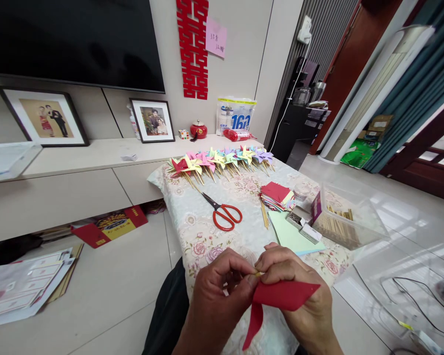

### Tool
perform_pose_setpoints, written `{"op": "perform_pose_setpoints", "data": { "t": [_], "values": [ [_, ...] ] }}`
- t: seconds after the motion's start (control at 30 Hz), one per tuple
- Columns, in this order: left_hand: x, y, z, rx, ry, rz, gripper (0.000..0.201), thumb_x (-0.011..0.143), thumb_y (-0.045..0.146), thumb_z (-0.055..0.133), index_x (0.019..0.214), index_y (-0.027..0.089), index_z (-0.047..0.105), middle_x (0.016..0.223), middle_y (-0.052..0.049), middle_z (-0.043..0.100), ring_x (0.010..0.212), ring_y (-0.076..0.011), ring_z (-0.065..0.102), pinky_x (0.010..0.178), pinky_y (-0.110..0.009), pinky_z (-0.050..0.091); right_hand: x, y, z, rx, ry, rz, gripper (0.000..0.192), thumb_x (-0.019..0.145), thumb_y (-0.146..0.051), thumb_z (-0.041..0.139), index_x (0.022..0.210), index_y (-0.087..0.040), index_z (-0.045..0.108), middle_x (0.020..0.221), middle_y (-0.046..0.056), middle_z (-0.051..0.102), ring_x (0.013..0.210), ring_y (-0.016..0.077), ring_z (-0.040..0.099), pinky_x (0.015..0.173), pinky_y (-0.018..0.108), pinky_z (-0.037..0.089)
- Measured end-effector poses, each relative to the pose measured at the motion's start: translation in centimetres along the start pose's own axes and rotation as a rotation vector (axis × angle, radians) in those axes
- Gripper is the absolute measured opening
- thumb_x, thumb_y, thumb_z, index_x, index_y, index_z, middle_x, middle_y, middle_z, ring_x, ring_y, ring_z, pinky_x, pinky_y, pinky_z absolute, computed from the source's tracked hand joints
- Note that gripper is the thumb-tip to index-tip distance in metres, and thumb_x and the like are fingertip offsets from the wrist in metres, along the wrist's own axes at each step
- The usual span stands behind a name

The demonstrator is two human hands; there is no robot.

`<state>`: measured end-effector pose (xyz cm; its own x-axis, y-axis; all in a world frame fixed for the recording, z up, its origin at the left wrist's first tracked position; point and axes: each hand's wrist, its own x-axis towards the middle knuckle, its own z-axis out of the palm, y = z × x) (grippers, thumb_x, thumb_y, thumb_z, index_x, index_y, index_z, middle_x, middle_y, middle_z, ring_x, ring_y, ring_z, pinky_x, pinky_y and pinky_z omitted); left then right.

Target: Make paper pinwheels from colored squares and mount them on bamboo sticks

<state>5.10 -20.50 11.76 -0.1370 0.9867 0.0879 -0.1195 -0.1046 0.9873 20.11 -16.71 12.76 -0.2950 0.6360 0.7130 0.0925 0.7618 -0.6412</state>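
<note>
A red paper pinwheel [281,295] is in my hands at the near edge of the table, one of its blades hanging down. My left hand [222,293] pinches thumb and finger at a small tan piece [258,273] that looks like the end of a wooden stick. Behind the red paper, my right hand [311,296] is closed round the pinwheel, its fingertips meeting the left ones. The pinwheel's centre is mostly covered by fingers. Beyond my hands lie red-handled scissors [227,217], partly spread. Finished pinwheels [218,159] on sticks lie in a row at the far end.
Coloured paper squares [277,195] are stacked at right, near loose sticks [264,215]. Green paper sheets [292,231] lie under small boxes [304,227]. A clear plastic bin [366,222] holds many sticks at the table's right edge. Cables [410,291] run over the floor.
</note>
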Motion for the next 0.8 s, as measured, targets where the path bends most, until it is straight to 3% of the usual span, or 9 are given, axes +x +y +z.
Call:
{"op": "perform_pose_setpoints", "data": {
  "t": [0.3,0.53,0.8],
  "values": [
    [0.0,0.65,0.06,0.091,0.054,0.093,0.008,0.072,0.019,0.069,0.064,0.019,0.067,0.064,0.0,0.063,0.058,-0.012,0.053,0.055,-0.022,0.044,-0.09,0.16,-0.07,-0.025,-0.01,-0.007,0.015,0.095,-0.022,0.065,0.08,-0.023,0.066,0.079,0.001,0.072,0.073,0.0161,0.07,0.089,0.038,0.055],
    [-0.04,0.31,0.2,0.193,0.119,0.189,0.008,0.078,0.017,0.066,0.071,0.02,0.067,0.07,0.0,0.065,0.063,-0.0136,0.06,0.059,-0.023,0.048,-0.81,0.49,-0.14,-0.008,0.047,0.055,0.013,0.09,-0.021,0.07,0.078,-0.023,0.069,0.084,0.004,0.071,0.081,0.019,0.071,0.067,0.027,0.058],
    [-0.27,0.46,0.2,0.346,0.156,0.335,0.011,0.08,0.012,0.064,0.074,0.022,0.067,0.074,-0.001,0.067,0.069,-0.0151,0.065,0.062,-0.023,0.052,-0.89,0.77,-0.12,0.017,0.024,0.094,0.011,0.089,-0.017,0.069,0.08,-0.023,0.071,0.087,0.004,0.071,0.083,0.0179,0.07,0.07,0.026,0.058]
  ]
}}
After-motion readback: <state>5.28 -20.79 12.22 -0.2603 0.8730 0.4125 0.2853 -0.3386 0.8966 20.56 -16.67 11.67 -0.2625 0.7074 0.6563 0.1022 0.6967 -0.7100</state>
